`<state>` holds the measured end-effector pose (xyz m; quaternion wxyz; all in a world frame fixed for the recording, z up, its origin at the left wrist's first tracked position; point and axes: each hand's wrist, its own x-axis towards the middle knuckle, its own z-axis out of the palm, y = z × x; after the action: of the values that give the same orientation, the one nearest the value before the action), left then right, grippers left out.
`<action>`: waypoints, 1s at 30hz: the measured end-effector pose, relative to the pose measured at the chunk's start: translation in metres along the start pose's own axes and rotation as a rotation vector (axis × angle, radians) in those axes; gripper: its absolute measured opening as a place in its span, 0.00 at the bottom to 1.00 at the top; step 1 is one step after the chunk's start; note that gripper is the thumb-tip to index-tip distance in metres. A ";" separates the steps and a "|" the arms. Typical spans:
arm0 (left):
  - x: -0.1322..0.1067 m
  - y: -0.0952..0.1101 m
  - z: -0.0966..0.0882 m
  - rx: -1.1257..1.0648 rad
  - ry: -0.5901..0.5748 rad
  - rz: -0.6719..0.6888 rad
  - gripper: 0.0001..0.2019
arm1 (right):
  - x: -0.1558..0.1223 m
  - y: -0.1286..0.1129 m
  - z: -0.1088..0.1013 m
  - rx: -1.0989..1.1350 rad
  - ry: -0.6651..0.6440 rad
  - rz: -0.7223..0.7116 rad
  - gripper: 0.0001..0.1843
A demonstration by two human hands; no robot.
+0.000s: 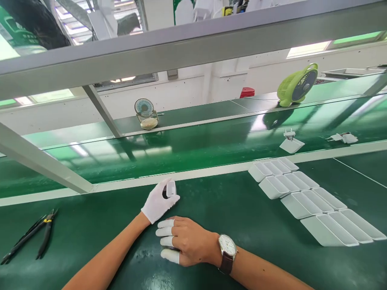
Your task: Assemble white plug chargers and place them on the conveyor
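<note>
My left hand (159, 201), in a white glove, holds a small white plastic case (171, 189) upright between thumb and fingers, near the rail at the back of the green table. The case's open side faces up towards me. Lower and to the right, my right hand (187, 241) lies palm down on the table, with white finger cots on its fingers and a watch (227, 246) at the wrist. Its fingers are stretched out, a little apart. The thumb and the palm are hidden. No object shows in this hand.
Several rows of open white plastic cases (322, 201) lie at the right. Black-handled pliers (46, 225) and tweezers (24, 237) lie at the left. Beyond the rail are plug parts (292, 145), a small fan (145, 110) and a green fan (298, 86). A metal beam (193, 44) crosses above.
</note>
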<state>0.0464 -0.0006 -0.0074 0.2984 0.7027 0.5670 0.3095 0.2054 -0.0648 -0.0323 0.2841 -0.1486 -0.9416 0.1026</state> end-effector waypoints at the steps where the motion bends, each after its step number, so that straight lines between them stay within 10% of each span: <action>1: -0.001 0.001 0.000 0.005 0.006 0.000 0.29 | 0.001 0.000 -0.002 0.004 -0.005 0.000 0.13; 30: -0.003 0.001 -0.002 -0.094 -0.045 0.022 0.27 | -0.005 0.011 0.006 0.106 -0.149 0.028 0.17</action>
<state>0.0453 -0.0033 -0.0053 0.3404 0.7009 0.5371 0.3231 0.2084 -0.0572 -0.0423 0.2192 -0.1382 -0.9513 0.1670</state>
